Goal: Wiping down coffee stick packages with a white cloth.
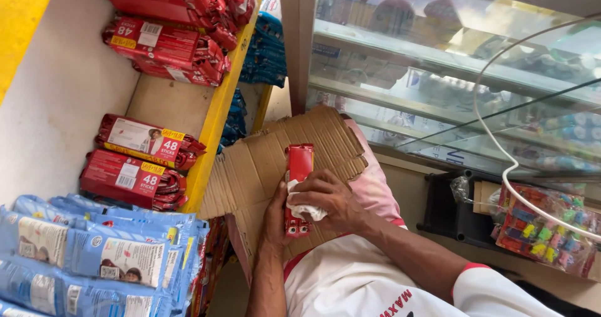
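Note:
My left hand (pixel 275 217) grips a long red snack packet (pixel 299 167) from below, held over a piece of brown cardboard (pixel 263 160). My right hand (pixel 328 195) presses a crumpled white cloth (pixel 307 209) against the packet's middle. The packet's lower end sticks out beneath the cloth.
Yellow-edged shelves (pixel 213 123) at left carry red stick packs (pixel 141 142) and blue packets (pixel 94 254). A glass display case (pixel 451 73) stands at right, with a white cable (pixel 501 148) looping in front. A bag of colourful sweets (pixel 544 229) sits at lower right beside a black crate (pixel 451 214).

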